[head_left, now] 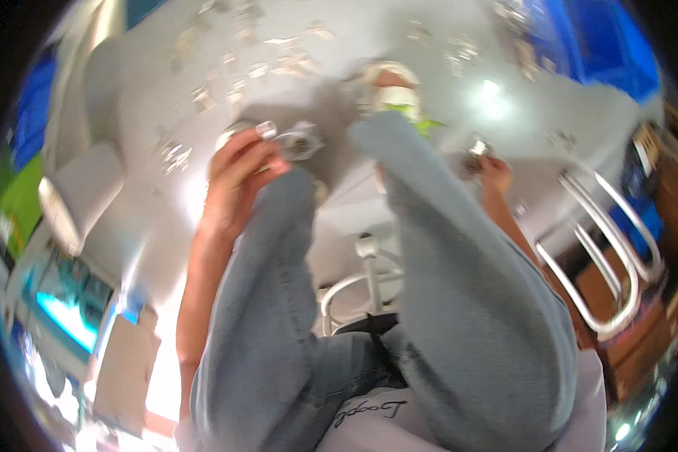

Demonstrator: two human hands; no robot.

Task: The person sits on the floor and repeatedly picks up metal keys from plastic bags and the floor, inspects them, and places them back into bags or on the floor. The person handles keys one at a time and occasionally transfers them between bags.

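At ten o'clock, by my left knee (279, 218), my left hand (241, 169) pinches a silvery piece (301, 143), its fingertips nearly together. At two, my right hand (496, 173), fingers curled, meets a shiny piece (477, 148); through blur, I can't tell if it grips. Beyond, small pieces (292, 63) lie scattered at eleven, a blue bin (614, 49) at two.

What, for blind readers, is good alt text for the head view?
A person's left hand touches a silvery piece, the right hand another silvery item, beside jean-clad legs. Blurred shiny pieces dot the grey floor.

The fisheye view looks down from the head (lap (346, 363) nearest), past bent legs (471, 279) to the floor (369, 30).
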